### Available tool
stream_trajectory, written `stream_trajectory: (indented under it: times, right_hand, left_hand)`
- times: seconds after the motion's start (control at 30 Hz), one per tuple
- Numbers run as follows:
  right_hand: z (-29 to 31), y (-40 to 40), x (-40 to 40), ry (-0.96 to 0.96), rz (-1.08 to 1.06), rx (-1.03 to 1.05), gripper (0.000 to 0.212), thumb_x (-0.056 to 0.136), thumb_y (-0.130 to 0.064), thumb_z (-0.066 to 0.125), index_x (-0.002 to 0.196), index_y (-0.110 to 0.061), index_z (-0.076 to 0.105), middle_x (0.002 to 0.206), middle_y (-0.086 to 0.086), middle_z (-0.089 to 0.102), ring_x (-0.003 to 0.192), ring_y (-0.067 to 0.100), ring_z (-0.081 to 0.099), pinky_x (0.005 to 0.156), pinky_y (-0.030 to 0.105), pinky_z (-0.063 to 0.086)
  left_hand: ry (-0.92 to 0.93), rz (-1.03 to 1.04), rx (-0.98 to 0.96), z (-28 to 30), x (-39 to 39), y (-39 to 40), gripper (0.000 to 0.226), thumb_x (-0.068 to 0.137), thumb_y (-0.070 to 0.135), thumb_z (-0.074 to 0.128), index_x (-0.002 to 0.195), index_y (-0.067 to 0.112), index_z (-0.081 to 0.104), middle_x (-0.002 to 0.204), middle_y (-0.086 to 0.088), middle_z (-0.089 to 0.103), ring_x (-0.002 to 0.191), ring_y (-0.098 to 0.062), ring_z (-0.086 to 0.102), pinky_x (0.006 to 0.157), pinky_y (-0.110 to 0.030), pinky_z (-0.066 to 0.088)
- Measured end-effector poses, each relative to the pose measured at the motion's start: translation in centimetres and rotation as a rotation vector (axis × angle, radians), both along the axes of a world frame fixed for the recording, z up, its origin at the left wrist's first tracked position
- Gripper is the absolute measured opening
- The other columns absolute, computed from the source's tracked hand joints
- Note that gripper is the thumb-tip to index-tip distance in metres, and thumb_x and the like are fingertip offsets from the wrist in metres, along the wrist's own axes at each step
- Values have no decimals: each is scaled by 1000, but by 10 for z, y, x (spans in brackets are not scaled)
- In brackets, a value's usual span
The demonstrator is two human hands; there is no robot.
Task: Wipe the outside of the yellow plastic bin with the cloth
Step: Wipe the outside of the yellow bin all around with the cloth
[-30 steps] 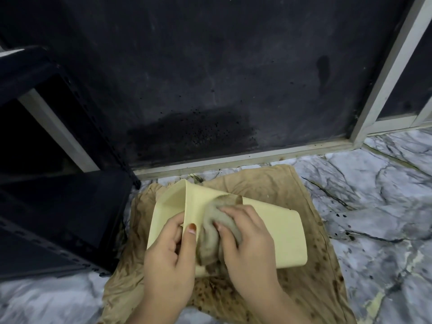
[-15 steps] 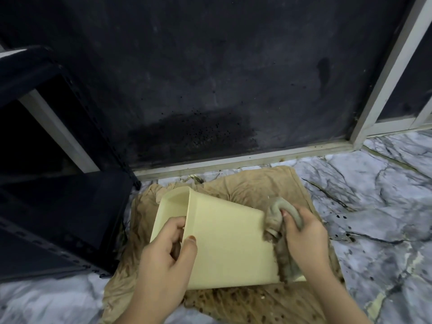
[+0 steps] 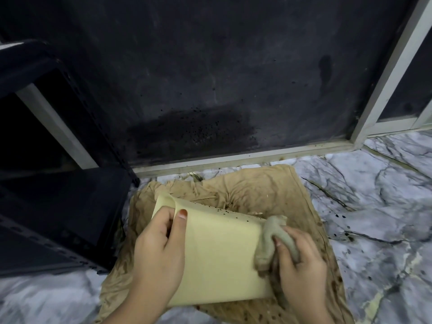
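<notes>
The yellow plastic bin (image 3: 219,251) lies on its side on a tan sheet, its open rim pointing left. Dark specks dot its upper edge. My left hand (image 3: 159,249) grips the rim, thumb on the outside wall and fingers inside. My right hand (image 3: 301,265) holds a bunched grey-green cloth (image 3: 268,244) pressed against the bin's base end on the right.
The tan stained sheet (image 3: 252,190) is spread on a grey marble floor (image 3: 378,199). A black metal rack (image 3: 58,218) stands close on the left. A dark panel (image 3: 210,78) with a pale frame rises just behind the sheet.
My right hand swept the cloth from the middle of the bin's side to its base end on the right. The bin rolled slightly, showing a speckled upper edge. My left hand kept the rim.
</notes>
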State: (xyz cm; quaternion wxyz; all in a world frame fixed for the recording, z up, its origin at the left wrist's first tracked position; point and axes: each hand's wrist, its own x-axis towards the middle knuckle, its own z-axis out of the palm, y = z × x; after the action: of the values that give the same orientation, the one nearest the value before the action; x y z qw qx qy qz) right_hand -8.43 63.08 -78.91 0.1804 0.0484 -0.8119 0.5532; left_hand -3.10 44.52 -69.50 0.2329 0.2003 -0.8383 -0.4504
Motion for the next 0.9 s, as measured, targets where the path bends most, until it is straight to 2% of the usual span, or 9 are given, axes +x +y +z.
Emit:
stream_trajectory:
  times: [0.1,0.2,0.27,0.4,0.57,0.67,0.77,0.9]
  right_hand:
    - [19,-31,10,132,144,-14,23,77,-26,49,98,-28,57,102,-18,55,96,8,55,89,13,39]
    - [50,-62,12,190,248,4,22,80,-28,50,101,-32,56,104,-18,55,96,6,55,86,14,41]
    - [66,-74,7,156,301,53,23,80,-32,48,101,-35,55,103,-18,58,97,5,54,82,16,42]
    - [69,-76,-6,-15,394,64,21,81,-33,51,99,-33,60,100,-16,62,100,8,54,86,28,46]
    - [47,-47,-28,-170,254,99,20,86,-13,57,103,-17,65,94,-4,62,89,15,56,75,18,36]
    - [24,-19,-41,-283,130,137,19,86,-11,56,102,-13,65,94,8,69,88,26,61,73,25,40]
    - [2,9,-49,-349,11,183,16,87,-11,54,98,-9,65,87,17,69,80,31,60,68,30,40]
    - [-12,31,-47,-404,-107,168,14,87,-9,53,96,-4,64,73,15,60,71,30,52,61,33,34]
  left_hand:
    - [37,-2,-4,0,2,4,32,90,26,50,63,9,47,45,4,41,42,-8,37,41,-21,27]
    - [84,-21,-58,-3,2,4,35,87,39,50,64,14,46,52,-4,46,44,-9,40,41,-21,29]
    - [99,-39,-92,-9,3,3,36,79,49,43,66,16,46,62,-6,53,46,-8,43,41,-19,31]
    - [94,-71,-127,-23,7,-4,38,77,53,38,66,18,47,52,6,49,43,-4,40,41,-14,28]
    - [88,-67,-137,-24,8,-10,38,76,54,38,67,17,43,51,6,46,43,-6,39,40,-14,26]
    - [74,-42,-109,-25,9,-15,33,79,48,42,68,18,44,57,4,53,46,-6,45,40,-15,28]
    - [73,-33,-101,-26,10,-17,37,76,54,38,69,19,45,62,1,57,48,-7,48,40,-16,29]
    - [70,-39,-92,-25,9,-15,24,82,39,43,65,22,44,51,10,52,46,-5,45,41,-16,29]
